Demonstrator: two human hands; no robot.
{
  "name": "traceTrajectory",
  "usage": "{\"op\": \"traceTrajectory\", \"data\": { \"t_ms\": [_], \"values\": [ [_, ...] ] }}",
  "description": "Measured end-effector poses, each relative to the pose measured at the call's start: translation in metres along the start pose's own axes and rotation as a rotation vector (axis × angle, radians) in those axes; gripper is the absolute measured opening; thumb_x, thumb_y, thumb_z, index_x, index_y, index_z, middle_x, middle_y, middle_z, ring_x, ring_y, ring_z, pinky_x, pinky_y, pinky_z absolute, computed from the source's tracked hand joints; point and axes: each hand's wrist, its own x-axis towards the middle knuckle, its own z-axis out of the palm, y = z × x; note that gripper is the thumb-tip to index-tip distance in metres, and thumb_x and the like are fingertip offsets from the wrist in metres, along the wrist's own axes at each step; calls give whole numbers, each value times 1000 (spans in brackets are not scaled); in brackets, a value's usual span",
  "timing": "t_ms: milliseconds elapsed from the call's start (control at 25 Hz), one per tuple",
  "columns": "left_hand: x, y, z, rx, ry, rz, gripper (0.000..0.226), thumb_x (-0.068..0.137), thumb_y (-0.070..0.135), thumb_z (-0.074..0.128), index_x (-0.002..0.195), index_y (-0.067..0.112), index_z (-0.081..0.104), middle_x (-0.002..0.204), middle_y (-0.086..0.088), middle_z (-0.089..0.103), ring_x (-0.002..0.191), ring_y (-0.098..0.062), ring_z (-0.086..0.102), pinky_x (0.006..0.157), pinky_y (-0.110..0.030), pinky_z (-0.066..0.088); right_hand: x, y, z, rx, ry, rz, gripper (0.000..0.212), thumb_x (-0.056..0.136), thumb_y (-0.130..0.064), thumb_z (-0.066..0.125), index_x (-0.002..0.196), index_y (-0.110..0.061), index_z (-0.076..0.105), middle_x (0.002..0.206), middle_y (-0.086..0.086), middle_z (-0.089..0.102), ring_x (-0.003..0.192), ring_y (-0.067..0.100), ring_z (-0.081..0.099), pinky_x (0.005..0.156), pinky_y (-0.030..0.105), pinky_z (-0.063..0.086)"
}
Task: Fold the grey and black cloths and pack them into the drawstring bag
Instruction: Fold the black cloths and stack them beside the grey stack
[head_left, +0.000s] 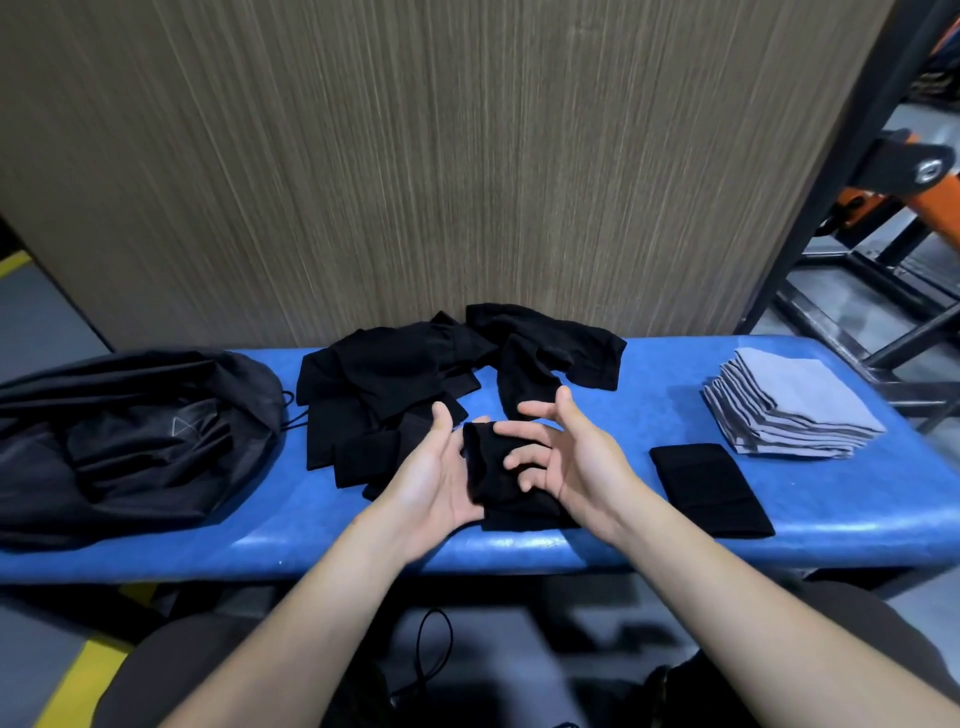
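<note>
Our fingers (511, 434) spread loosely around a black cloth (493, 467), left hand (439, 475) under it, right hand (563, 457) over. It sits mid-table (649, 374), long axis running toward us. The bag (130, 441) lies left, the grey stack (789, 410) right.

A blue padded worktop (675, 374) runs across the view. Behind it, at 12 o'clock, stands a tall brown wood-grain panel (441, 156). At 2 o'clock a black metal frame (852, 171) with orange parts rises over grey floor (852, 306). A yellow floor stripe (78, 686) shows at 7 o'clock.
</note>
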Motion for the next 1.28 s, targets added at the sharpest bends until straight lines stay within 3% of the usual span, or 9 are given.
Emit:
{"op": "traceTrajectory", "data": {
  "t_ms": [120, 200, 280, 360, 440, 560, 760, 1040, 1280],
  "values": [
    [2, -3, -2, 141, 67, 83, 36, 103, 33, 52, 138, 24, 55, 126, -10, 69, 106, -27, 69, 92, -52, 53, -2, 0, -2, -163, -21, -36, 48, 104, -46, 38, 121, -4, 55, 112, 21, 71, 70, 28, 64, 49, 34, 46],
    [3, -6, -1, 312, 152, 157, 38, 99, 13, 59, 134, 28, 57, 114, -14, 70, 96, -23, 69, 85, -45, 57, -5, 2, -2, -291, -18, -91, 38, 105, -36, 43, 118, -3, 58, 110, 21, 70, 71, 27, 64, 51, 35, 46],
    [3, -8, 1, 456, 208, 239, 41, 96, 5, 61, 128, 31, 59, 102, -12, 71, 88, -18, 67, 74, -31, 57, -6, 3, -3, -413, -10, -167, 23, 103, -23, 51, 111, -3, 61, 106, 21, 69, 70, 25, 63, 50, 34, 46],
    [5, -11, -3, 555, 242, 318, 44, 90, 4, 67, 121, 35, 62, 107, -20, 70, 88, -17, 67, 79, -33, 59, -5, 1, -6, -647, 42, -302, 7, 96, -11, 60, 101, -10, 65, 98, 15, 69, 68, 22, 61, 51, 26, 46],
    [6, -11, -5, 586, 269, 328, 44, 88, 5, 68, 118, 36, 64, 109, -20, 69, 90, -15, 68, 91, -40, 58, -1, 0, -12, -924, 129, -434, 14, 91, -8, 64, 95, -22, 65, 91, 1, 67, 71, 17, 59, 61, 14, 45],
    [6, -9, -5, 513, 276, 283, 40, 95, 0, 57, 119, 32, 63, 108, -4, 74, 89, -9, 72, 83, -29, 56, 8, -2, -26, -1079, 229, -429, 18, 89, -16, 67, 101, -27, 61, 100, -3, 58, 80, 14, 56, 76, 18, 45],
    [2, -4, 1, 341, 194, 253, 37, 97, -3, 50, 117, 24, 65, 100, -2, 76, 86, -13, 72, 71, -26, 57, 3, -13, -32, -806, 145, -113, 17, 94, -27, 65, 111, -26, 63, 87, 1, 60, 74, 11, 56, 68, 17, 45],
    [2, -3, -3, 330, 206, 161, 30, 95, 1, 53, 117, 15, 69, 108, -10, 75, 93, -19, 72, 75, -31, 56, 3, -17, -38, -738, 91, -88, 2, 94, -14, 62, 92, -13, 63, 64, -6, 54, 58, 8, 50, 58, 29, 40],
    [6, -7, -8, 363, 196, 196, 29, 91, -1, 64, 117, 12, 68, 114, -10, 75, 98, -19, 73, 75, -26, 55, 4, -21, -36, -596, 49, -3, 11, 90, -4, 43, 82, -11, 46, 52, -3, 50, 53, 20, 48, 57, 37, 42]
  ]
}}
